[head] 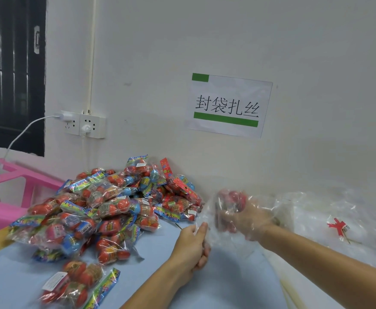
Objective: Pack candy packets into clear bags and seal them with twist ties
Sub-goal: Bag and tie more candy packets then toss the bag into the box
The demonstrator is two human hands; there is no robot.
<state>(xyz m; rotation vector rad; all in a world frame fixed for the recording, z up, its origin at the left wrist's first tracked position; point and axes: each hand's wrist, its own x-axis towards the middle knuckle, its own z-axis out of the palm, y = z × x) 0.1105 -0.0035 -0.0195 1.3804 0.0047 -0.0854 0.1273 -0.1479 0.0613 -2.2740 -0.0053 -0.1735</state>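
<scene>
A big heap of candy packets [106, 208], red and blue sweets in clear wrappers, covers the left of the blue table [160, 259]. My left hand [193, 246] pinches the edge of a clear bag [207, 221] and holds its mouth apart. My right hand [247, 215] is inside that bag, seen through the plastic, and grips a red candy packet [232, 200]. A red twist tie [337, 226] lies on a pile of clear bags [343, 210] at the right.
One loose candy packet [80, 284] lies near the front left. A pink plastic stool [15, 190] stands left of the table. The white wall behind carries a paper sign [228, 105] and a socket [84, 124] with a plugged cable.
</scene>
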